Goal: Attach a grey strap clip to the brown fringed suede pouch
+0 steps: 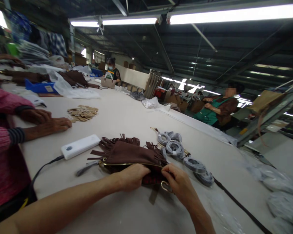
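Observation:
A dark brown fringed bag [132,153] lies on the pale table [122,112], its gold zipper opening turned toward me. My left hand [134,177] is closed on the near edge of the opening, fingertips partly hidden inside. At the right end of the zipper, my right hand [177,178] pinches the bag's edge, just above a gold clasp [166,186]. A grey wrapped tassel [87,168] hangs off the bag's left end. Dark red lining shows between my hands.
Several wrapped strap coils [174,148] lie right of the bag. A white power bank [80,147] with a black cable is to its left. Another person's hands [47,125] rest near brown tags [83,113]. Plastic bags [280,182] lie at right; a strap [239,203] crosses the table.

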`<state>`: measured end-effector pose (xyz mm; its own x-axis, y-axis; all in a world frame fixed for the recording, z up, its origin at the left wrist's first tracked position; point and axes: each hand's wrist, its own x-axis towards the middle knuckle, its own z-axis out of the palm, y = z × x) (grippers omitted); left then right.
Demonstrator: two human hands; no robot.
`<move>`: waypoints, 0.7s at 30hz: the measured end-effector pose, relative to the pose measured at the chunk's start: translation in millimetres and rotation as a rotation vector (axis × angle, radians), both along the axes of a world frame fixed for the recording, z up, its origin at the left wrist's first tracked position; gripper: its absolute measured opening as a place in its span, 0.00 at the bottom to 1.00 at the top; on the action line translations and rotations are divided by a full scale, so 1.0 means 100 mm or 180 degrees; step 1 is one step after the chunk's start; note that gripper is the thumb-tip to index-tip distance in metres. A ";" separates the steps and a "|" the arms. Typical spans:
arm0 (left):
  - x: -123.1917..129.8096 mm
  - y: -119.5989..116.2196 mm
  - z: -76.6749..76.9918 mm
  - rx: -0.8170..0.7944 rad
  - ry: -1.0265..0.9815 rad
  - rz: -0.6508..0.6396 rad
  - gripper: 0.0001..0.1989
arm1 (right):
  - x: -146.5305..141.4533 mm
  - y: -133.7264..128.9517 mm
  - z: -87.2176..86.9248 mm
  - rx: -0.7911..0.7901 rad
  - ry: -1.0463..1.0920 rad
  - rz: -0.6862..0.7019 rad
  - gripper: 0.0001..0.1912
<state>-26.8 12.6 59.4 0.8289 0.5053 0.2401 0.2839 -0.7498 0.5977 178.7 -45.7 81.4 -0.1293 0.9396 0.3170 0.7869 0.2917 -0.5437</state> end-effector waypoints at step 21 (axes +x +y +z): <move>0.11 0.25 -0.26 0.0226 0.0653 0.0543 0.23 | 0.00 0.07 -0.21 0.0004 -0.0622 -0.0275 0.10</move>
<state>-15.4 37.4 33.2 0.7682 0.6296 0.1157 0.5194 -0.7187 0.4623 178.8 -38.7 60.2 -0.1075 0.9494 0.2950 0.8995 0.2193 -0.3780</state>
